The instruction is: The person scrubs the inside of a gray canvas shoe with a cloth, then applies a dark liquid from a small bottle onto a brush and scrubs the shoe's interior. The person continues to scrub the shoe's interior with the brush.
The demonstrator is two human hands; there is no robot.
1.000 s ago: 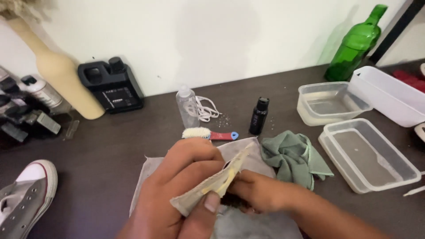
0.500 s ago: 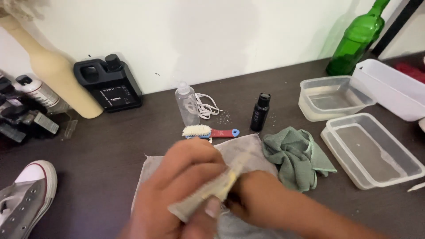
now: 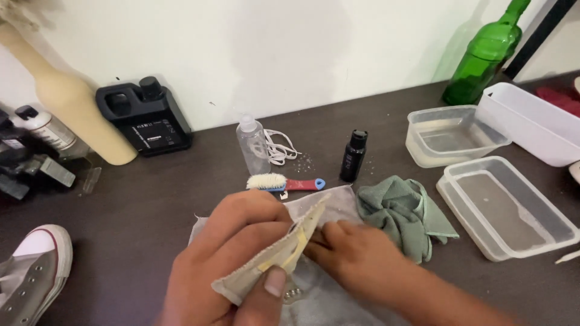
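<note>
My left hand (image 3: 235, 253) grips a grey canvas shoe (image 3: 320, 302) low in the view. Its thumb presses on the shoe's beige lined edge (image 3: 284, 256), and small metal eyelets show just below the thumb. My right hand (image 3: 362, 262) comes in from the right with curled fingers. Its fingertips are tucked in behind the beige edge and hidden there. The shoe rests over a dark brown table (image 3: 151, 193).
Beyond my hands lie a red-handled brush (image 3: 284, 183), a clear spray bottle (image 3: 252, 145), white laces (image 3: 279, 148) and a small black bottle (image 3: 353, 157). A green cloth (image 3: 399, 211), clear containers (image 3: 507, 205) and a green glass bottle (image 3: 483, 54) are on the right. A second sneaker (image 3: 30, 271) lies on the left.
Both hands and the shoe have dropped lower toward me, uncovering the brush. The grip looks the same.
</note>
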